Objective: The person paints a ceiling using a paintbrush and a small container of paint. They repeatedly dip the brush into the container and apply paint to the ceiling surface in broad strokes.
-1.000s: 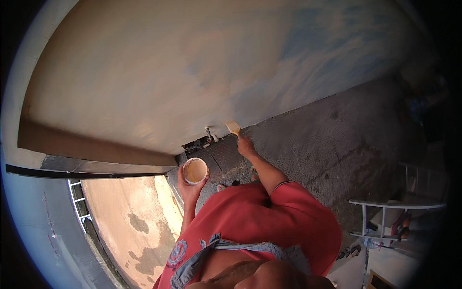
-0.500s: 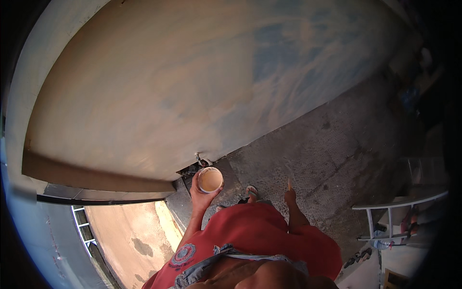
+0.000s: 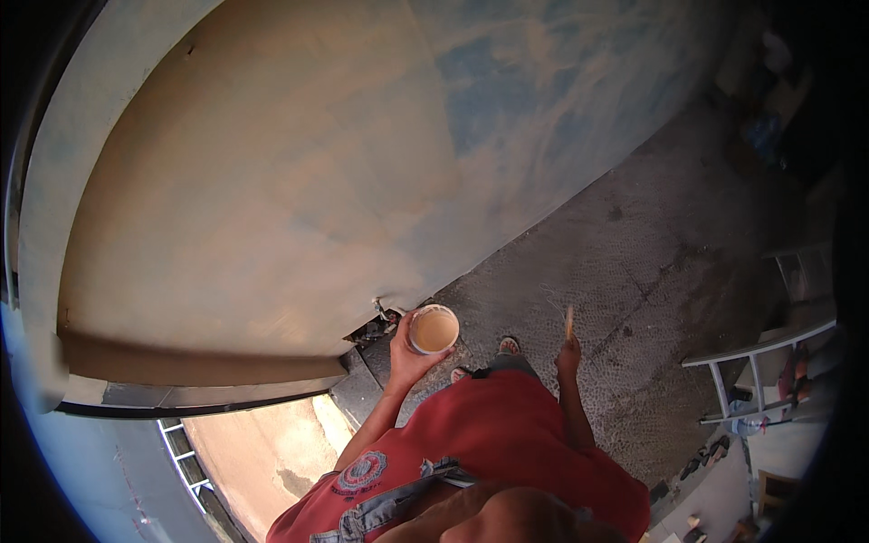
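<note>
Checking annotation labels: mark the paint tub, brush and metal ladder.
Paint tub (image 3: 413,336): head view, left side of its pale rim.
Brush (image 3: 569,320): head view, middle of its exposed length, seen nearly edge-on.
Metal ladder (image 3: 759,347): head view, its upper side rail.

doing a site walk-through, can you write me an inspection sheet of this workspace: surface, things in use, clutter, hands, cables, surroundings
Surface: wall with beige and blue patches; dark textured floor
Job's things: open tub with beige contents; brush, seen nearly edge-on
Clutter: small debris in a gap at the wall's foot; dark footwear at lower right
Hands: left hand holds the tub; right hand holds the brush, away from the wall
Cables: nothing seen
Surroundings: metal ladder-like frame at right; sunlit ground at lower left
</note>
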`<state>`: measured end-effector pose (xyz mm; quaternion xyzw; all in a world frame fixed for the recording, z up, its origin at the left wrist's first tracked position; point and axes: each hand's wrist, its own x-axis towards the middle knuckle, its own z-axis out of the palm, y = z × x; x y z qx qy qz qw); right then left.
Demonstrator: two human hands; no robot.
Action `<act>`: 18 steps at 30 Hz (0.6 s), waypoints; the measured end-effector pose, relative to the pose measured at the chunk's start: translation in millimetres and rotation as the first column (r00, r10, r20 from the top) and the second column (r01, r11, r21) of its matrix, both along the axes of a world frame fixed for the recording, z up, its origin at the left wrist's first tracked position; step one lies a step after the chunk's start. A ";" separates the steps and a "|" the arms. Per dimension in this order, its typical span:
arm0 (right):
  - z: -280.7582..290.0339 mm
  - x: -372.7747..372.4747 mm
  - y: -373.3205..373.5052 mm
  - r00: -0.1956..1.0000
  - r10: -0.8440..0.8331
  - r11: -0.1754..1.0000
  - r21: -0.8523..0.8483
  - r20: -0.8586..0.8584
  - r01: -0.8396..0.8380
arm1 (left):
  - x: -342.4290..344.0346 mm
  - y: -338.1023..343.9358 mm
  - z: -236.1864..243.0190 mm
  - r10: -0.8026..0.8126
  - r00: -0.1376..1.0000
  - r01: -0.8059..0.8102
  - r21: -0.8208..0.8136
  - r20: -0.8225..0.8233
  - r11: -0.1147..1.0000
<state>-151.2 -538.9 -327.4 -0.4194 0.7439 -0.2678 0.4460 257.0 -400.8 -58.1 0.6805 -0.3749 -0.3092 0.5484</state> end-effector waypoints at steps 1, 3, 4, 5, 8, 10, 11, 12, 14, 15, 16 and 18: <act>-2.5 -15.3 -23.0 0.998 0.027 0.996 -0.086 -0.055 -0.032 | -10.0 -17.5 4.7 -0.001 1.000 0.001 -0.015 -0.016 1.000; -0.4 -12.1 -49.2 0.989 0.100 0.963 -0.241 -0.107 -0.124 | -15.6 -23.7 14.9 0.047 0.999 -0.046 -0.016 0.005 0.999; 10.9 -0.1 -65.2 0.984 0.131 0.933 -0.319 -0.120 -0.164 | -20.4 -28.9 18.3 0.080 0.997 -0.080 -0.033 -0.002 0.996; 25.3 12.8 -79.2 0.977 0.164 0.897 -0.392 -0.135 -0.205 | -23.6 -32.6 21.4 0.094 0.995 -0.095 -0.032 -0.010 0.995; 130.3 65.6 -141.5 0.962 0.265 0.937 -0.219 -0.060 -0.272 | -33.3 -52.4 31.3 0.177 0.984 -0.177 -0.025 -0.002 0.984; 146.6 70.5 -181.3 0.956 0.292 0.938 -0.184 -0.029 -0.292 | -38.4 -65.5 40.2 0.215 0.976 -0.216 0.020 0.038 0.976; 153.5 73.2 -202.0 0.950 0.311 0.937 -0.164 -0.015 -0.309 | -41.6 -75.1 39.6 0.240 0.970 -0.241 0.040 0.040 0.970; 173.3 81.1 -218.9 0.940 0.341 0.933 -0.118 -0.005 -0.339 | -47.6 -83.0 36.5 0.281 0.959 -0.283 0.065 0.041 0.957; 219.4 97.2 -240.4 0.917 0.398 0.917 -0.027 0.011 -0.397 | -61.4 -94.5 48.2 0.350 0.936 -0.351 0.062 0.027 0.934; 217.8 90.5 -256.0 0.889 0.458 0.889 -0.038 -0.002 -0.457 | -78.1 -102.1 45.8 0.406 0.914 -0.406 0.049 0.008 0.913; 217.2 90.5 -268.7 0.861 0.509 0.859 -0.053 -0.012 -0.509 | -87.0 -107.4 45.0 0.454 0.891 -0.453 0.034 -0.008 0.891; 199.3 87.4 -292.5 0.802 0.594 0.793 -0.127 -0.057 -0.596 | -93.6 -118.0 52.3 0.507 0.861 -0.506 0.019 -0.036 0.862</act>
